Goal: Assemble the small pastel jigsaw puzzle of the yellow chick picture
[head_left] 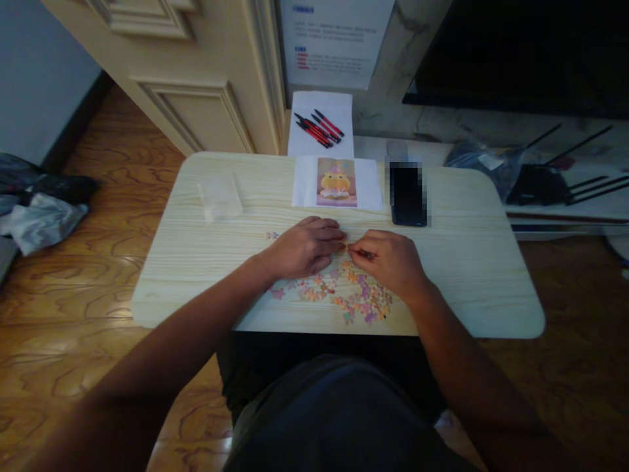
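Two hands, left hand (307,248) flat on scattered puzzle pieces (339,295); right hand (388,259) seemingly pinching one.

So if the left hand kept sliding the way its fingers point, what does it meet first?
The left hand points right across the table, so it would probably meet the right hand first; their fingertips nearly touch already, though depth is unclear.

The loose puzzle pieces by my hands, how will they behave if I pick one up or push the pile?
The puzzle pieces look small, thin and flat, so each is probably very light and stiff. Lying flat on the smooth table, they would likely slide and scatter when pushed, not roll. The right hand pinches one with its fingertips, so lifting probably needs a fingertip grip.
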Motion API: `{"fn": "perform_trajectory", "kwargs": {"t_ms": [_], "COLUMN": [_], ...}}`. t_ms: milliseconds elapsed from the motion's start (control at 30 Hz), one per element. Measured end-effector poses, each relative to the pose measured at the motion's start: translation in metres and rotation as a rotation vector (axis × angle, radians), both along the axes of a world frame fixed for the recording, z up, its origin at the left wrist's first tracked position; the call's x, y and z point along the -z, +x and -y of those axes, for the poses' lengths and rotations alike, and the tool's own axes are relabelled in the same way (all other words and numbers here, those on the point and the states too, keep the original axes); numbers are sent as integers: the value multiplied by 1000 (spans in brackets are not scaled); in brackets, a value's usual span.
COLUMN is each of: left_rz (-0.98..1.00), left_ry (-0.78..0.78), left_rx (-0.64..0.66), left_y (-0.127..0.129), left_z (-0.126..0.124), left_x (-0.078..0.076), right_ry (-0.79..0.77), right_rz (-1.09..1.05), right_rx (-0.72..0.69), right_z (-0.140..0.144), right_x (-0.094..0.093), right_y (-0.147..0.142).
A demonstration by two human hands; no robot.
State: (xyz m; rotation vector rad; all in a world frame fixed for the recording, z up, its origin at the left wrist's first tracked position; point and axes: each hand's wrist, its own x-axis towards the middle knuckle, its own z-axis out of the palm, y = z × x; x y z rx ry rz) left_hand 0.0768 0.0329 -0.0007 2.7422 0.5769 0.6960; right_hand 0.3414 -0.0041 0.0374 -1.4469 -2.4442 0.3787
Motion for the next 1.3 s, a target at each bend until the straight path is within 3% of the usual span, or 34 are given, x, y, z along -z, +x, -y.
{"fn": "perform_trajectory", "kwargs": {"t_ms": [300,567,800,1133,1300], "left_rz": [-31,47,147,158,114], "left_ry": [-9,-61,-79,-61,-100], "left_rx": [-10,-2,-10,-171,-189], "left_y": [1,2,1,-13,-19], "left_z": [2,1,-2,-7,-8], "left_x": [-3,1,1,-10,-11], "right_ry": [73,19,0,8,32], "right_rz": [93,-97,-61,-102,-177], "right_rx": [-75,14,-6,-14,-46], "right_z": [4,-1,-3,-5,-7], "right_x": [-1,0,0,4,7], "right_y": [-1,2,2,5,8]}}
